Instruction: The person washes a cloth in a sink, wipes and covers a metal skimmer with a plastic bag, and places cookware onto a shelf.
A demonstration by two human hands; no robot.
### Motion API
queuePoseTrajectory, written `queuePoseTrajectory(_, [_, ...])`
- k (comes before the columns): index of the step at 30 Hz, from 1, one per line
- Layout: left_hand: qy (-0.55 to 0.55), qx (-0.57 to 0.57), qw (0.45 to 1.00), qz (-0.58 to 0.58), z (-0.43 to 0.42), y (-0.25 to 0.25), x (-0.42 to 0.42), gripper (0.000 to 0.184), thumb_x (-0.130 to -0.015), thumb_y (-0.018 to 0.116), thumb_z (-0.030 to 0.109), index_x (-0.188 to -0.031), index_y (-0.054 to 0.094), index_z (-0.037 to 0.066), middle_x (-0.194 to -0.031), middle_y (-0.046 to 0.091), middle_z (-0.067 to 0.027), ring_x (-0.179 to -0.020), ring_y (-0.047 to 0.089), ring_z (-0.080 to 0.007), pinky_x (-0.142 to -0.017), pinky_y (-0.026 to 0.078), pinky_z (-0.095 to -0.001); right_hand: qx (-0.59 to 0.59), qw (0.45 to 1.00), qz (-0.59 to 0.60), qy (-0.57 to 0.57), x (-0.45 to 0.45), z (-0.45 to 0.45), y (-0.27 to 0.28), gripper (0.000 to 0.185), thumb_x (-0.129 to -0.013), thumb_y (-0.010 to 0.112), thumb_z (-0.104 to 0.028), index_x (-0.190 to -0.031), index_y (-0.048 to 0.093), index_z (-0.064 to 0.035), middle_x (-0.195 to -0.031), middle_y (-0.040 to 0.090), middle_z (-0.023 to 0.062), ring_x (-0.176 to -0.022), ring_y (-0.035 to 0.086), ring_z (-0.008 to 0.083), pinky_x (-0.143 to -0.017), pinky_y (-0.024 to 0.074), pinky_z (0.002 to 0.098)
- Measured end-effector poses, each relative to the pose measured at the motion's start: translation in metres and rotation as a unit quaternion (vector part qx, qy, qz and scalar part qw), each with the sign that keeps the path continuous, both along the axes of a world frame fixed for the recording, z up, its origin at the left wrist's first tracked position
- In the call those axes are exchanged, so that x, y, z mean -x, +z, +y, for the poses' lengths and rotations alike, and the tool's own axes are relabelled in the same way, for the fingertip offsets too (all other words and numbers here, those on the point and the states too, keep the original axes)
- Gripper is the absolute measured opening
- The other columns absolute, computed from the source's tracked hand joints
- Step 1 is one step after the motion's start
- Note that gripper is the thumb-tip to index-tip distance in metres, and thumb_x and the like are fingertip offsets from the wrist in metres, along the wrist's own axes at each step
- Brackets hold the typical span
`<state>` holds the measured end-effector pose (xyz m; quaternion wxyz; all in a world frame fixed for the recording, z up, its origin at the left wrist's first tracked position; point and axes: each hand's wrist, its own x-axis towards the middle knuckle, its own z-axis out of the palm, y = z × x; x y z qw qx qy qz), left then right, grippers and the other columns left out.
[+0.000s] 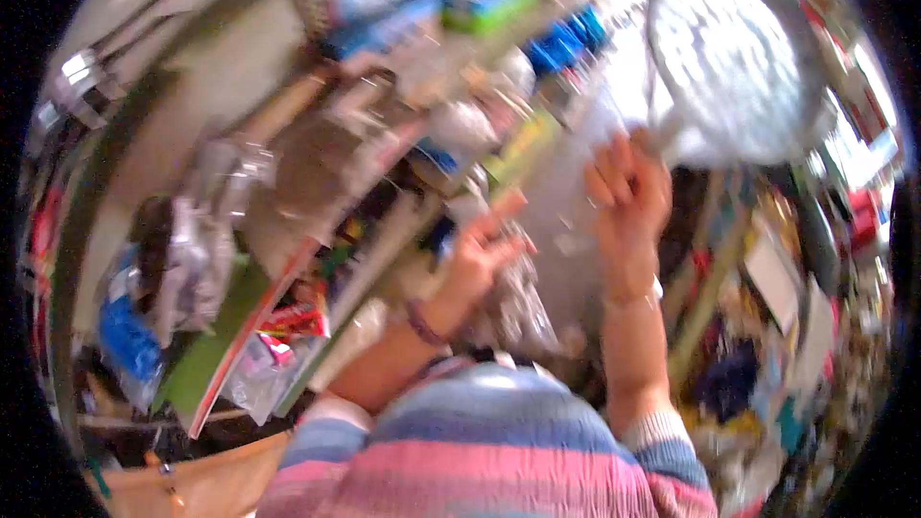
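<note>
My right hand (628, 187) is raised right of centre, its fingers closed at the short handle of a round grey-rimmed thing (811, 48). The round thing has a bright, slotted or mesh-like middle; blur and glare hide its exact kind. My left hand (480, 249) is lower and further left, with its fingers apart and nothing visible in them. Just beside and below it hangs a crumpled, pale plastic bag (523, 302). A bracelet is on my left wrist, and a band shows on my right one.
Cluttered shelves on the left hold packets, a green panel (216, 336) and a blue plastic-wrapped item (129, 345). Blue rolls (566, 38) and a green-and-blue box (494, 5) lie further up. Mixed goods crowd the right side, including a pale board (772, 278).
</note>
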<state>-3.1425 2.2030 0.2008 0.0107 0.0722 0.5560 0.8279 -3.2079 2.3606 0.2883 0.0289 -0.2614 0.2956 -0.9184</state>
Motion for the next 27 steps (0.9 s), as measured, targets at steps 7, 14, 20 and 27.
queuePoseTrajectory(7, [0.020,0.088,0.996,0.013,-0.040,-0.057,-0.006,0.027,-0.084,0.055,0.011,-0.110,0.057,0.005,-0.086,0.061,-0.0019,-0.080,0.056,-0.0085,-0.077,0.041,-0.0239,-0.385,0.903,0.097,-0.162,0.036,0.007,0.046,0.008,-0.086,0.047,-0.014,-0.084,0.051,-0.0061,-0.068,0.051,-0.0008,-0.053,0.039,0.0048,-0.046,0.0298,0.0190])
queuePoseTrajectory(14, [0.046,0.062,0.996,-0.040,-0.082,-0.069,-0.029,0.024,-0.085,0.056,0.015,-0.107,0.059,0.007,-0.079,0.061,-0.0004,-0.071,0.051,-0.0055,-0.067,0.042,-0.0200,-0.494,0.711,0.426,-0.264,0.067,-0.117,0.198,0.011,-0.085,0.046,-0.006,-0.093,0.050,-0.0006,-0.077,0.055,0.0078,-0.072,0.051,0.0179,-0.064,0.0420,0.0309])
queuePoseTrajectory(20, [0.092,0.140,0.984,-0.063,-0.124,-0.026,-0.068,0.024,-0.087,0.053,0.017,-0.110,0.058,0.009,-0.083,0.061,0.0002,-0.078,0.052,-0.0062,-0.073,0.041,-0.0209,-0.448,0.640,0.573,-0.248,0.061,-0.271,0.288,0.015,-0.078,0.050,-0.012,-0.086,0.050,0.0006,-0.070,0.059,0.0176,-0.065,0.059,0.0293,-0.061,0.0456,0.0383])
queuePoseTrajectory(27, [0.110,0.030,0.993,-0.016,-0.164,-0.079,-0.065,0.026,-0.087,0.052,0.014,-0.111,0.056,0.007,-0.084,0.061,-0.0010,-0.076,0.053,-0.0068,-0.071,0.042,-0.0212,-0.401,0.568,0.673,-0.252,0.047,-0.400,0.333,0.029,-0.075,0.051,-0.005,-0.103,0.055,0.0024,-0.091,0.054,0.0160,-0.068,0.057,0.0240,-0.060,0.0485,0.0346])
